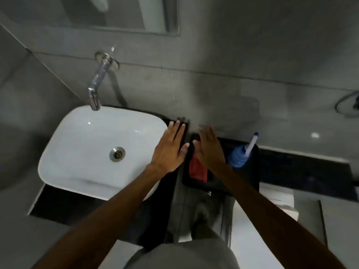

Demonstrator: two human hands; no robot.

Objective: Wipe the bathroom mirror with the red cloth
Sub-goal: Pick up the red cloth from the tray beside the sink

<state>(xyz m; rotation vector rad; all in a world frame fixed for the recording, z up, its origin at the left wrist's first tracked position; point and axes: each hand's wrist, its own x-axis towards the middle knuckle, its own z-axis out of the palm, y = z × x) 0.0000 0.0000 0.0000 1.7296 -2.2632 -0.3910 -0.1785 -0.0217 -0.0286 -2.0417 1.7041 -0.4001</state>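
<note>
— Both forearms reach in; how are the fingers?
— Left hand (168, 150) is flat, fingers spread, empty, over the white basin's (81, 144) right rim. Right hand (208, 150) is spread too, gripping nothing.
— And the red cloth (197, 168)?
— Beneath the right palm, in the black tray (242, 183) at the worktop's front edge, beside a blue bottle (238, 155). Mirror (97, 14) hangs above the tap (96, 88).

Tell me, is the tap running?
Off, it seems. No stream falls from the tap, and the sink bowl looks dry, though the picture is blurry.
</note>
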